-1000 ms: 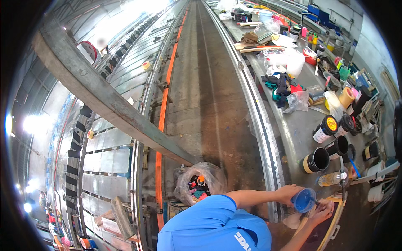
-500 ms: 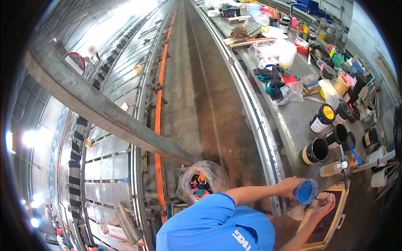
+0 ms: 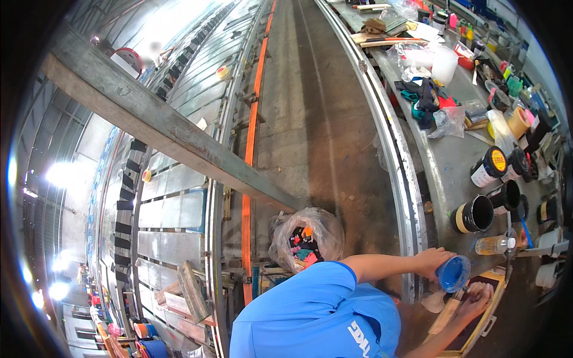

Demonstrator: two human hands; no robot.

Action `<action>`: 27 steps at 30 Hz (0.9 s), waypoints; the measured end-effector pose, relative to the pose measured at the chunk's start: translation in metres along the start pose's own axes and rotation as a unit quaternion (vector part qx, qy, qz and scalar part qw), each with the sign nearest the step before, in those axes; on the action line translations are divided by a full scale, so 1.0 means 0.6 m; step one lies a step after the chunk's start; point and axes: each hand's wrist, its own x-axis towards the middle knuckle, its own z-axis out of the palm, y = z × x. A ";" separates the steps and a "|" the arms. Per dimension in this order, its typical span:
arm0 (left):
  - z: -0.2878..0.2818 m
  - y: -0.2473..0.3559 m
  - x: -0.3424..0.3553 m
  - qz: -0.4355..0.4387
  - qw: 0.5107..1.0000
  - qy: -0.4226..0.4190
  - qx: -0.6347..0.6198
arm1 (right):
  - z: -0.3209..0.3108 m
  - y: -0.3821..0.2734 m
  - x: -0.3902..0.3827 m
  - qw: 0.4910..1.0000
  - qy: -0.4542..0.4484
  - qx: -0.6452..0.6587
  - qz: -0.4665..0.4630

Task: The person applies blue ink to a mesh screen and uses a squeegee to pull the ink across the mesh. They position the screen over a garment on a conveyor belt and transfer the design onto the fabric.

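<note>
Hard white light floods in from far ahead and to the left of the hands (image 3: 434,262), burning out to blank glare (smaller bright spots flare out on that side too). The metal panels (image 3: 164,243) to their left throw back pale reflections, while the floor (image 3: 358,197) ahead lies dimmer, crossed by a dark shadow band. The hands themselves are moderately lit; detail softens along the counter (image 3: 450,173) far beyond them. Fisheye distortion bows the rail (image 3: 407,221) just to their left, inside a black rim.

Stained floor (image 3: 352,173) is seen at centre, a slanting grey pillar (image 3: 167,130) at left, glaring light (image 3: 176,24) at upper left.
</note>
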 end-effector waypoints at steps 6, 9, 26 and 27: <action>0.006 -0.002 0.003 0.009 1.000 -0.001 0.016 | -0.008 0.011 0.024 0.974 0.198 -0.081 -0.067; 0.002 -0.004 0.004 -0.005 1.000 -0.009 0.007 | 0.024 0.026 0.023 0.990 0.120 0.024 -0.069; 0.009 -0.012 0.007 0.001 1.000 -0.012 0.021 | -0.004 -0.009 0.010 0.997 -0.080 0.015 -0.002; 0.008 -0.012 0.008 -0.001 1.000 -0.007 0.021 | -0.005 -0.005 0.006 0.998 0.037 -0.048 -0.006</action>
